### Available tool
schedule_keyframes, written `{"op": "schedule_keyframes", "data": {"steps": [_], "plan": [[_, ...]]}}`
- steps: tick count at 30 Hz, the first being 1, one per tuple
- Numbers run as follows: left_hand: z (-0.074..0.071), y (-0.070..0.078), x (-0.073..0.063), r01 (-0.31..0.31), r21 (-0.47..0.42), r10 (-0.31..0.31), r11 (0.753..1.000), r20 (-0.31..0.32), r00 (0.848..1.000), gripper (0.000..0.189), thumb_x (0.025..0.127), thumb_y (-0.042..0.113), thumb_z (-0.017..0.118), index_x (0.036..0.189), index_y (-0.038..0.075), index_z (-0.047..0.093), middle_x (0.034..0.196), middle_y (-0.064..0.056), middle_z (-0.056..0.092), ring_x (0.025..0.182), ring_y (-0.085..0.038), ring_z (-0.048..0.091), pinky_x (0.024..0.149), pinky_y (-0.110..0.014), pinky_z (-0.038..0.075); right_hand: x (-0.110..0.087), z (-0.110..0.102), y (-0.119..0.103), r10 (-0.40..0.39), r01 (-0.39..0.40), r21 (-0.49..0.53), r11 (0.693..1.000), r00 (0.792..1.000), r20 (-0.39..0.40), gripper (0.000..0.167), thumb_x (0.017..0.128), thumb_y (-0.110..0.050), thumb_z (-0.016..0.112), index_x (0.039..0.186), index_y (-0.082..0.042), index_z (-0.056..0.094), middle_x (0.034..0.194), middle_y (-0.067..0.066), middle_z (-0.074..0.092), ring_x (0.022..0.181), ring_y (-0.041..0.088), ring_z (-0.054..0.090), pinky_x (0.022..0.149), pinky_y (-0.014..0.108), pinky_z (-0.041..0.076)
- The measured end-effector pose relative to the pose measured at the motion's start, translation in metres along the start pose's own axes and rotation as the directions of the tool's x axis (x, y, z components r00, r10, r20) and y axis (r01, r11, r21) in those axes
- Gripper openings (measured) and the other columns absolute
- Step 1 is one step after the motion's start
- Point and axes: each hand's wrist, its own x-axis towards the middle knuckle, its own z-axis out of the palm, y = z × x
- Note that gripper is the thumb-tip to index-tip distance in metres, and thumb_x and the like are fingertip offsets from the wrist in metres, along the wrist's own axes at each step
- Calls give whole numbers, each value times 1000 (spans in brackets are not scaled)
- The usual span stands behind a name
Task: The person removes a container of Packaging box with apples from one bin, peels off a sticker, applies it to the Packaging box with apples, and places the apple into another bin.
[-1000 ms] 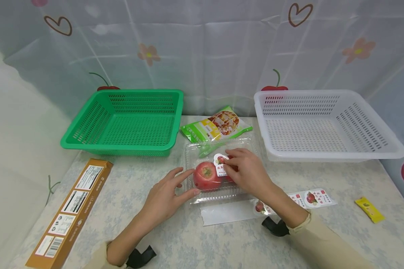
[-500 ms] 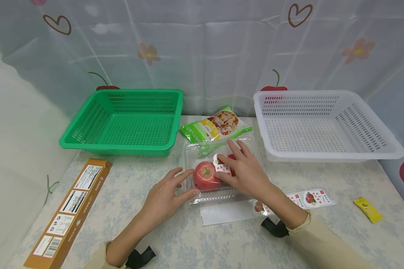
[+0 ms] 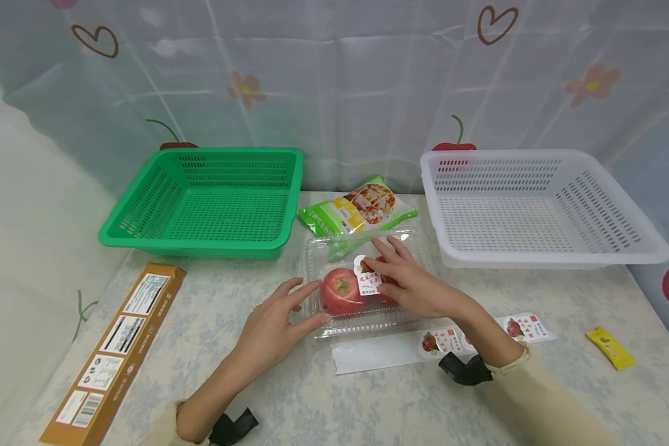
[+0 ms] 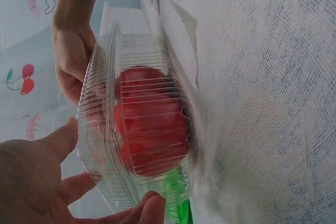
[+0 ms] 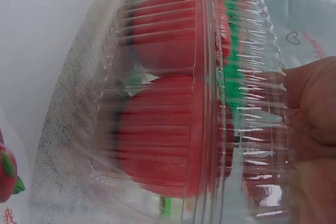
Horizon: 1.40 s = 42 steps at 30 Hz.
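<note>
A clear, ridged plastic clamshell box [image 3: 362, 326] lay on the pale, blue-mottled counter [image 3: 290, 396], two round red apples [image 3: 342, 298] inside it and a white, fruit-printed sticker [image 3: 368, 285] on its top. The left hand [image 3: 273, 319], thumb and fingers spread, touched the box's left edge, while the right hand [image 3: 418, 288], fingers also spread, reached over the sticker's right side.

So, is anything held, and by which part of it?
Nothing appears held: the left grip touches the left edge of the clear container; the right grip, the label on top.
</note>
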Motion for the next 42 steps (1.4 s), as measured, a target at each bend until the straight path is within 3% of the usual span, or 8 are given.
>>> {"op": "schedule_keyframes", "data": {"steps": [3,10,15,20,24,31,37,42], "plan": [[0,0,0,3,-1,-3,1000,2,1000,60,85,50,73,139,28,59,143,-12,49,96,-18,66,72,-46,52,0,0,2,-1,1,8,1000,1000,-10,51,94,-3,63,143,2,48,161,20,16,148,39,-3,112,63,15],[0,0,0,11,-5,-11,1000,4,1000,60,85,50,74,139,28,58,143,-12,49,96,-18,66,72,-45,52,-1,2,3,31,-38,-50,998,991,-133,42,88,-16,76,125,2,66,151,16,41,147,36,18,112,58,23],[0,0,-1,8,-10,-8,1000,0,1000,60,85,50,74,140,29,58,143,-12,49,96,-18,66,71,-44,52,-1,9,0,15,-45,-148,988,980,-197,44,89,-23,75,123,3,67,151,17,41,144,37,26,111,55,27],[1,0,-2,5,-16,-5,1000,-7,1000,60,85,49,74,139,29,58,143,-12,49,95,-19,66,70,-43,52,0,16,-3,-36,-43,-325,945,972,-232,47,94,-31,66,129,-1,64,156,22,30,144,43,20,113,55,22],[1,-1,-1,0,-18,0,1000,-11,1000,60,85,47,75,139,28,58,143,-12,49,95,-19,66,71,-44,52,-1,19,-2,-45,-58,-398,916,969,-244,46,96,-34,61,132,-6,63,156,22,28,145,45,13,115,55,18],[1,-2,-2,1,-22,-1,1000,-8,1000,61,85,49,74,140,29,58,143,-11,49,96,-18,66,71,-44,51,-1,20,-1,-17,-82,-355,931,964,-266,47,93,-35,65,133,-10,64,156,20,30,144,42,20,111,57,25],[0,-1,-2,1,-14,-1,1000,-1,1000,61,85,51,73,140,29,57,144,-12,48,96,-19,66,72,-46,52,2,22,-4,42,-117,-426,897,982,-182,49,101,-35,50,145,-15,52,159,24,19,146,44,8,116,54,13],[1,-1,-2,-7,-6,7,1000,4,1000,61,86,52,71,141,29,57,144,-12,48,96,-19,67,72,-46,52,1,22,-5,38,-114,-400,909,981,-192,46,99,-34,50,142,-20,56,161,21,17,147,42,7,116,55,12]]}}
